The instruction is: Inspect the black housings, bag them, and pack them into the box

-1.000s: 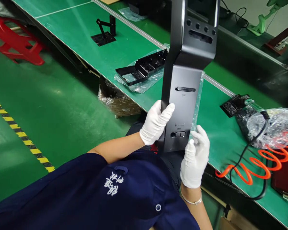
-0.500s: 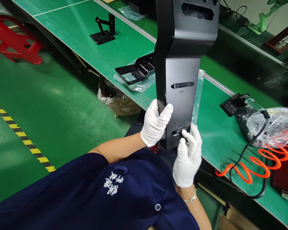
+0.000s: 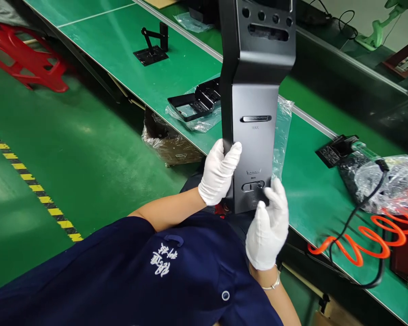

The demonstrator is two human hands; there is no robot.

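Note:
I hold a tall black plastic housing (image 3: 255, 104) upright in front of me, its lower end near my lap. My left hand (image 3: 219, 174), in a white glove, wraps round its left edge. On the bottom right corner rests my right hand (image 3: 268, 224), also gloved, its fingers closed on the housing with the fingertips by a small slot. The panel shows two slots and faint MAX and MIN marks. A clear plastic bag (image 3: 281, 131) hangs behind the housing.
A green workbench (image 3: 146, 81) runs from upper left to lower right. On it lie a black tray in a bag (image 3: 195, 102), a black hinged bracket (image 3: 153, 47), a label plate (image 3: 336, 149), a crumpled bag (image 3: 394, 181) and an orange coiled hose (image 3: 367, 235). A wrapped box (image 3: 172, 145) sits under the bench.
The housing shifted a little left and turned slightly. My right hand moved from beside its right edge onto the bottom right corner near the lower slot.

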